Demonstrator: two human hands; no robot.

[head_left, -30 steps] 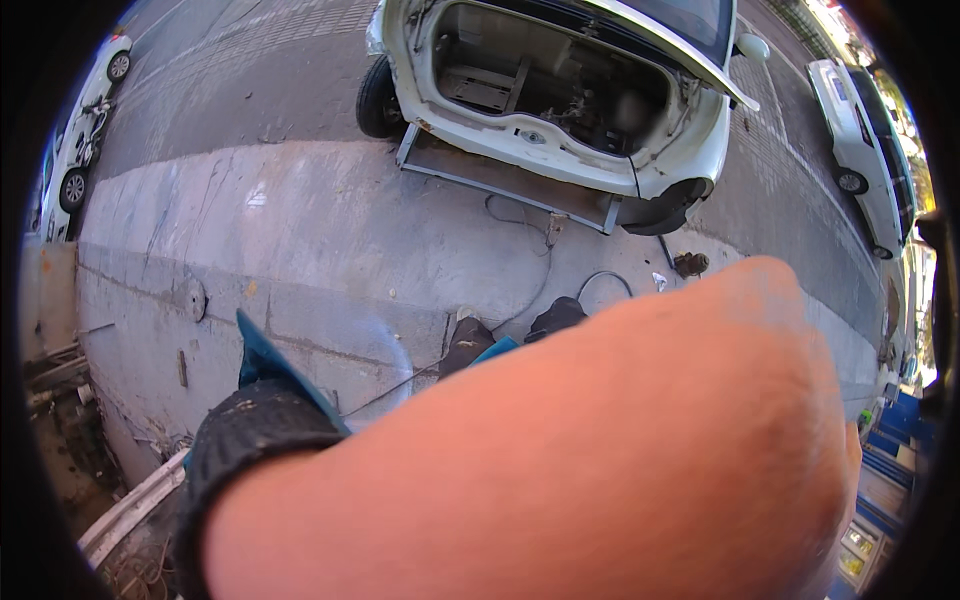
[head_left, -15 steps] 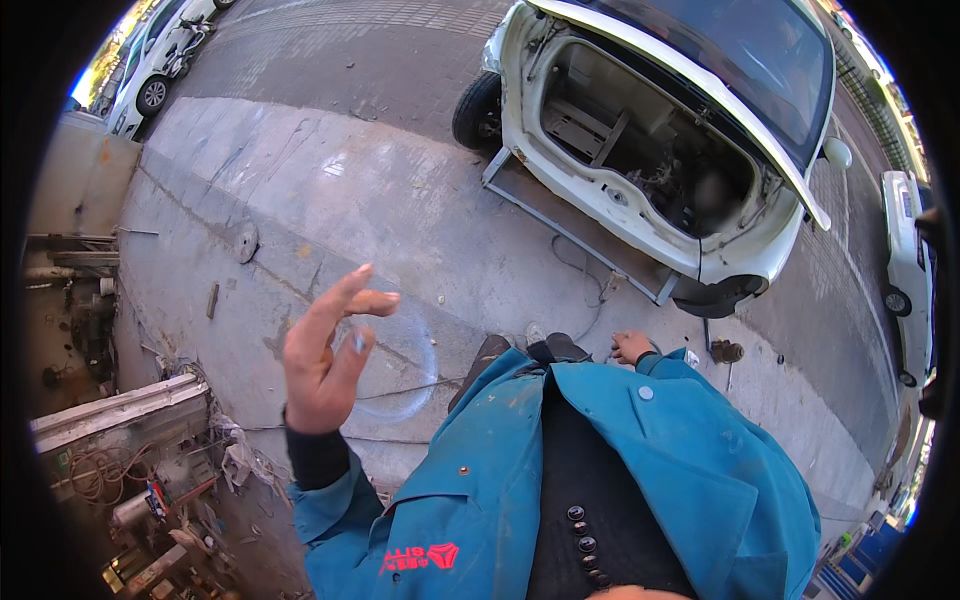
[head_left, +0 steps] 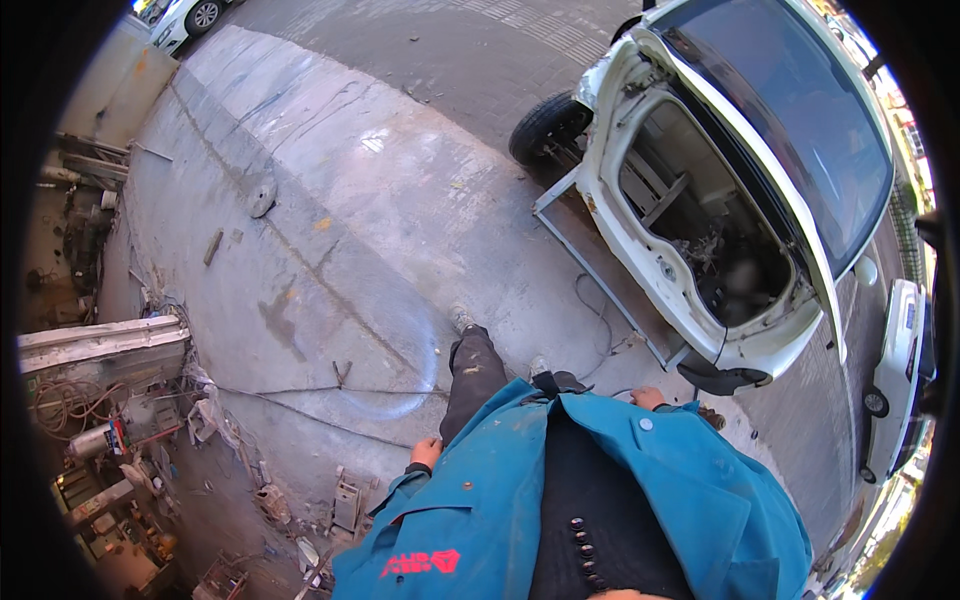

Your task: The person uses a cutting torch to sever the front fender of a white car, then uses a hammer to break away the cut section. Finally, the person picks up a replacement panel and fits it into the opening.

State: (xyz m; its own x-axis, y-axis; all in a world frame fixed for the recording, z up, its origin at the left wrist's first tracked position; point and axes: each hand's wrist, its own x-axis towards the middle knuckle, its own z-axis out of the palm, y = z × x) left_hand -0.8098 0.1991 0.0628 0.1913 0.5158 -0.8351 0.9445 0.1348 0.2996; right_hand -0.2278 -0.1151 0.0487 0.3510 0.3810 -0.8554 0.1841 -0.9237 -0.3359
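My left hand point(head_left: 426, 453) hangs low beside my left thigh, touching nothing I can see. From above its fingers are foreshortened, so their closure is unclear. My right hand point(head_left: 648, 398) is down by the right edge of my blue jacket point(head_left: 470, 500); its fingers show only in part and no object is visible in it. One dark-trousered leg point(head_left: 474, 370) is stepped forward on the concrete. Ahead to the right stands a partly stripped white car point(head_left: 690, 300), its end opened up and a grey metal frame point(head_left: 600, 270) below it.
A dark cable point(head_left: 300, 402) crosses the concrete at left, near a round disc point(head_left: 262, 197) and a short bar point(head_left: 213, 247). A workbench edge point(head_left: 100, 342) with cluttered tools stands at far left. Another white car point(head_left: 893, 380) is at far right.
My raised left hand has dropped to my side. My left leg has come forward. The view has turned, with the stripped car now lower and further right.
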